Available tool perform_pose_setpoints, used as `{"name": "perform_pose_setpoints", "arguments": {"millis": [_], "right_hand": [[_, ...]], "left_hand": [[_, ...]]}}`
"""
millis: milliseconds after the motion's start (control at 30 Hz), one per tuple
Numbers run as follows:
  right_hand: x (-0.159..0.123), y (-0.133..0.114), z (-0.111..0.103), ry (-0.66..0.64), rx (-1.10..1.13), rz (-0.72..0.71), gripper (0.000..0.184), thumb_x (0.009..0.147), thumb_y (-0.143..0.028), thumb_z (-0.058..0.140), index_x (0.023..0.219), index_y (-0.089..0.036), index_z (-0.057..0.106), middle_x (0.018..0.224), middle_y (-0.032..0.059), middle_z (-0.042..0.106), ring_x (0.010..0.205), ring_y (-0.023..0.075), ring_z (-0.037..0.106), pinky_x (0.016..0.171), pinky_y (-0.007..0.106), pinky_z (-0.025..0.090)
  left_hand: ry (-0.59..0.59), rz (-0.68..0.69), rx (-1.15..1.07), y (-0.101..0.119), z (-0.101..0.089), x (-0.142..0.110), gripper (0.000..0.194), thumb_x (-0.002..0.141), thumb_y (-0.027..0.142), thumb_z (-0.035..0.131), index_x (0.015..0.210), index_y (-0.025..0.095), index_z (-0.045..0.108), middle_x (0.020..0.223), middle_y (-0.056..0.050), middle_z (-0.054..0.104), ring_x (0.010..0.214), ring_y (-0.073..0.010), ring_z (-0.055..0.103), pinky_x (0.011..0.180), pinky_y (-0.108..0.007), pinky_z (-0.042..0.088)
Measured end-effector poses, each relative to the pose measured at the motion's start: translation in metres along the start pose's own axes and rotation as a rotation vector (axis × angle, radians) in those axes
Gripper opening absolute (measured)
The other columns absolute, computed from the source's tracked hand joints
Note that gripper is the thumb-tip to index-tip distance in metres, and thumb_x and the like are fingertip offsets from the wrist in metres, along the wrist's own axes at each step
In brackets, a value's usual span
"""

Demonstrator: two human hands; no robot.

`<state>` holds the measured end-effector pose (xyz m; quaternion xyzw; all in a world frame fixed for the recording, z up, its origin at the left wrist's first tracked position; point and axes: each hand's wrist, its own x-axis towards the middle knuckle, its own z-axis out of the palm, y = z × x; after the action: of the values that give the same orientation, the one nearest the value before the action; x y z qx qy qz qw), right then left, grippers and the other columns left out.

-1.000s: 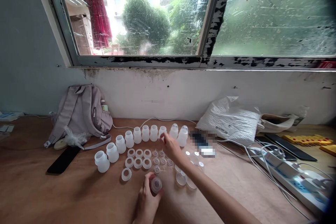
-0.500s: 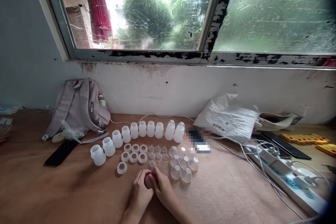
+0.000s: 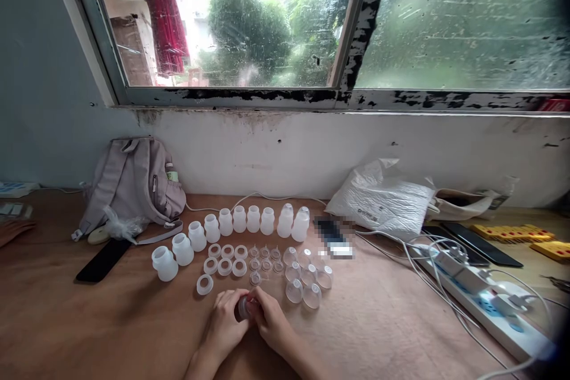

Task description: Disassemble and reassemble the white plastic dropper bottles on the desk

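Note:
Between both hands, just above the table near its front, is a translucent bottle collar ring (image 3: pixel 243 308). My left hand (image 3: pixel 225 316) wraps round it from the left. On the other side, the fingertips of my right hand (image 3: pixel 268 319) pinch its edge, partly hiding it. Beyond the hands lie several clear silicone teats (image 3: pixel 255 278). Several loose white collar rings (image 3: pixel 205 285) lie left of these teats, and clear dome caps (image 3: pixel 294 291) stand to the right. Open white baby bottles (image 3: pixel 164 263) form a curved row behind, with two capped bottles (image 3: pixel 300 224) at its right end.
A backpack (image 3: pixel 133 190) and black phone (image 3: pixel 103 261) sit at left. At right are a silver plastic mailer (image 3: pixel 385 196), a power strip (image 3: pixel 490 309) with trailing cables, and yellow blocks (image 3: pixel 512 231). Another person's arm (image 3: pixel 15 231) shows at the left edge.
My right hand has come back from the bottle row to the collar ring held in my left hand. Both hands now work closely together on it. Another person's arm has appeared at far left.

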<state>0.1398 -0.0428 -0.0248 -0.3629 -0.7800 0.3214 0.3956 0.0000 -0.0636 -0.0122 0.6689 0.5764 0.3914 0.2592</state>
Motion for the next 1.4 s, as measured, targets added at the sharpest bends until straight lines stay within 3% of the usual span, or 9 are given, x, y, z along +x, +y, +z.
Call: {"name": "perform_pose_setpoints", "arguments": {"millis": [233, 433, 600, 800, 1000, 1400], "right_hand": [[-0.001, -0.012, -0.011, -0.062, 0.015, 0.057, 0.007, 0.078, -0.022, 0.046, 0.084, -0.019, 0.048, 0.062, -0.0038, 0.047, 0.054, 0.0091, 0.042, 0.052, 0.019, 0.035], [-0.001, 0.001, -0.01, 0.242, -0.135, 0.199, 0.01, 0.077, -0.021, 0.048, 0.086, -0.018, 0.05, 0.078, 0.0013, 0.05, 0.055, 0.0098, 0.047, 0.054, 0.021, 0.041], [0.002, 0.011, -0.008, 0.327, -0.191, 0.258, 0.02, 0.076, -0.012, 0.04, 0.09, -0.019, 0.053, 0.091, 0.0065, 0.049, 0.065, 0.0142, 0.056, 0.06, 0.026, 0.048], [0.008, 0.016, -0.008, 0.408, -0.24, 0.324, 0.024, 0.074, -0.011, 0.039, 0.092, -0.018, 0.053, 0.093, 0.0092, 0.052, 0.077, 0.0187, 0.058, 0.065, 0.029, 0.05], [0.013, 0.022, -0.005, 0.446, -0.274, 0.341, 0.024, 0.074, -0.011, 0.038, 0.091, -0.018, 0.053, 0.094, 0.0094, 0.056, 0.084, 0.0202, 0.058, 0.074, 0.032, 0.049], [0.014, 0.025, -0.006, 0.445, -0.301, 0.316, 0.022, 0.075, -0.012, 0.038, 0.09, -0.018, 0.053, 0.092, 0.0097, 0.057, 0.085, 0.0209, 0.057, 0.074, 0.033, 0.049]], "left_hand": [[-0.108, 0.083, 0.208, -0.012, -0.021, 0.006, 0.035, 0.061, 0.019, 0.06, 0.095, 0.027, 0.062, 0.103, -0.003, 0.061, 0.102, -0.0251, 0.049, 0.092, -0.043, 0.029], [0.079, 0.063, 0.533, -0.03, -0.039, 0.011, 0.035, 0.063, 0.026, 0.064, 0.098, 0.031, 0.061, 0.105, -0.003, 0.057, 0.1, -0.0242, 0.048, 0.087, -0.042, 0.03], [0.182, 0.051, 0.658, -0.042, -0.034, 0.011, 0.029, 0.065, 0.032, 0.062, 0.094, 0.03, 0.062, 0.115, -0.005, 0.053, 0.105, -0.0266, 0.044, 0.087, -0.044, 0.029], [0.28, 0.027, 0.699, -0.054, -0.027, 0.014, 0.041, 0.067, 0.037, 0.059, 0.108, 0.03, 0.056, 0.117, -0.005, 0.054, 0.105, -0.0258, 0.046, 0.088, -0.042, 0.029], [0.352, -0.15, 0.701, -0.057, -0.027, 0.016, 0.057, 0.066, 0.043, 0.058, 0.117, 0.022, 0.047, 0.12, -0.01, 0.052, 0.107, -0.0262, 0.046, 0.09, -0.043, 0.028], [0.302, -0.15, 0.66, -0.066, -0.024, 0.016, 0.071, 0.067, 0.052, 0.053, 0.124, 0.013, 0.037, 0.121, -0.016, 0.051, 0.109, -0.027, 0.047, 0.097, -0.044, 0.022]]}}
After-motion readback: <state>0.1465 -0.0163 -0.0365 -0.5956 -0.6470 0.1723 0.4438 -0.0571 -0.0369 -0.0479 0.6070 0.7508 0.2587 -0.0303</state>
